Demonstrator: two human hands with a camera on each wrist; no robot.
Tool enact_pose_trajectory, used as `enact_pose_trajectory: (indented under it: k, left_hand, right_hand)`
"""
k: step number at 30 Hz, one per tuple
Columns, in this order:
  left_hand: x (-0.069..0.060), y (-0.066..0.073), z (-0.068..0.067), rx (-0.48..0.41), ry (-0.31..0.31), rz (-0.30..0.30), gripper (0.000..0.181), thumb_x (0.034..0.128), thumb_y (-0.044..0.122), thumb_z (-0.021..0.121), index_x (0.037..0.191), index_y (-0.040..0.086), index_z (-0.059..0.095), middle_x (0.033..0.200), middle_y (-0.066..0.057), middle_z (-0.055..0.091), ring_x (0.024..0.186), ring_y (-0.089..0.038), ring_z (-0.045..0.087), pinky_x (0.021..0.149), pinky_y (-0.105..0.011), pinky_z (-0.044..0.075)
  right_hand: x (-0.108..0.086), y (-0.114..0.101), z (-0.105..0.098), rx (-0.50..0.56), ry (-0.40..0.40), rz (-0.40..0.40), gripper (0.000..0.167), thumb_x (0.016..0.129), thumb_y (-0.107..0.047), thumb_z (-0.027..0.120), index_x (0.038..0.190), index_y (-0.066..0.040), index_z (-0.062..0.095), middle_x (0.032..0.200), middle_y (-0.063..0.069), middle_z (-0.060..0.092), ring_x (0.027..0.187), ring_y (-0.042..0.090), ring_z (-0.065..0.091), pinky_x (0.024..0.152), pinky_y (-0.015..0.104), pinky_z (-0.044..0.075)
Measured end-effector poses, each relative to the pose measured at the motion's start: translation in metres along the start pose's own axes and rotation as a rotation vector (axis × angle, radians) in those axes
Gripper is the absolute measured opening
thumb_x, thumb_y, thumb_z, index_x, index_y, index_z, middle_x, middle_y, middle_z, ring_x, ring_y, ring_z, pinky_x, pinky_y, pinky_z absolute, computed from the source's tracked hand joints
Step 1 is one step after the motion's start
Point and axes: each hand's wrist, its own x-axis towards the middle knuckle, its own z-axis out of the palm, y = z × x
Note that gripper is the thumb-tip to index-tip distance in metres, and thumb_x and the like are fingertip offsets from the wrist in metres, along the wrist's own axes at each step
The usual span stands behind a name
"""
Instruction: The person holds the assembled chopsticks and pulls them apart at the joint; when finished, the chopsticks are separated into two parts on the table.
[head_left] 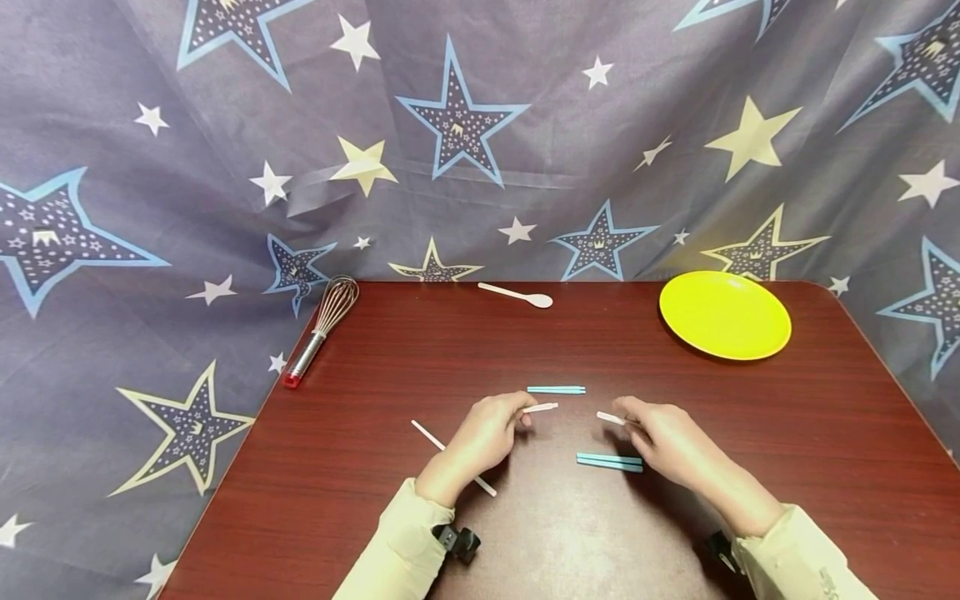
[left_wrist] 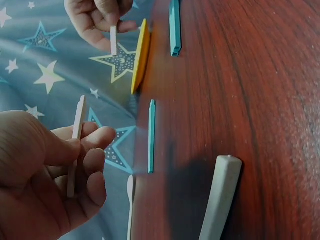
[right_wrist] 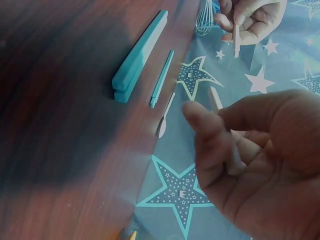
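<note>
In the head view my left hand [head_left: 486,432] pinches a white chopstick piece [head_left: 542,407] between thumb and fingers. The left wrist view shows this piece [left_wrist: 78,122] with a narrower stepped tip. Across a small gap, my right hand [head_left: 666,435] holds another white chopstick piece [head_left: 611,418], its end pointing toward the left one. Fingers partly cover it in the right wrist view [right_wrist: 216,98]. Blue chopstick pieces [head_left: 556,390] lie just beyond the hands, and thicker blue chopstick pieces [head_left: 609,462] lie side by side nearer me. Beneath my left wrist rests a white chopstick [head_left: 428,435], partly hidden.
A whisk [head_left: 322,327] lies along the table's left edge. At the back edge is a white spoon [head_left: 517,295], and a yellow plate [head_left: 724,316] sits at the back right. Behind the brown table [head_left: 787,417] hangs a grey star-patterned cloth [head_left: 555,150].
</note>
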Motion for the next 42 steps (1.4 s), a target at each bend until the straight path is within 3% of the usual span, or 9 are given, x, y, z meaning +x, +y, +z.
enact_pose_trajectory:
  k: [6,13,17,23,32,42]
  left_hand:
    - [-0.0007,0.0011,-0.0032,0.013,0.022,-0.023,0.010,0.0928,0.009,0.063,0.098,0.016,0.069,0.081,0.003,0.071,0.072,-0.014,0.064,0.064,-0.035,0.051]
    - [0.0002,0.0041,-0.0065,0.031,0.030,-0.051,0.009,0.0927,0.012,0.064,0.098,0.016,0.071,0.083,0.005,0.071,0.070,-0.012,0.063,0.063,-0.036,0.050]
    - [0.0008,0.0041,-0.0074,0.047,0.041,-0.074,0.006,0.0922,0.016,0.066,0.096,0.018,0.071,0.080,0.004,0.070,0.063,-0.011,0.056,0.059,-0.033,0.046]
    - [0.0013,0.0017,-0.0071,0.073,0.049,-0.111,0.004,0.0910,0.019,0.068,0.094,0.019,0.071,0.074,0.008,0.066,0.059,-0.010,0.050,0.056,-0.031,0.042]
    - [0.0011,-0.0014,-0.0061,0.104,0.078,-0.145,0.003,0.0873,0.021,0.072,0.088,0.020,0.069,0.074,0.011,0.066,0.061,-0.011,0.056,0.056,-0.034,0.046]
    - [0.0004,-0.0035,-0.0054,0.178,0.102,-0.120,0.006,0.0863,0.018,0.073,0.085,0.020,0.067,0.074,0.009,0.066,0.063,-0.013,0.058,0.056,-0.035,0.046]
  right_hand:
    - [-0.0017,0.0036,0.0004,-0.015,0.046,-0.015,0.029,0.082,0.000,0.073,0.109,-0.004,0.062,0.080,0.002,0.071,0.069,0.017,0.068,0.060,0.036,0.052]
    - [-0.0016,0.0050,-0.0019,-0.002,0.026,0.000,0.014,0.080,-0.003,0.077,0.086,-0.012,0.068,0.072,-0.010,0.063,0.060,0.005,0.054,0.057,0.031,0.047]
    - [-0.0017,0.0052,-0.0029,-0.003,0.018,0.006,0.013,0.079,-0.005,0.078,0.082,-0.014,0.069,0.070,-0.013,0.062,0.060,0.004,0.053,0.057,0.031,0.047]
    - [-0.0017,0.0062,-0.0028,-0.022,0.026,0.000,0.014,0.078,-0.004,0.078,0.081,-0.014,0.070,0.071,-0.011,0.063,0.060,0.006,0.055,0.058,0.032,0.048]
    - [-0.0023,0.0080,-0.0024,-0.031,0.023,-0.036,0.022,0.078,0.007,0.070,0.088,-0.012,0.067,0.073,-0.006,0.063,0.059,0.007,0.051,0.055,0.032,0.046]
    - [-0.0032,0.0072,-0.0011,-0.037,0.049,-0.012,0.020,0.077,0.000,0.078,0.089,-0.015,0.070,0.076,-0.008,0.066,0.061,0.008,0.057,0.058,0.033,0.049]
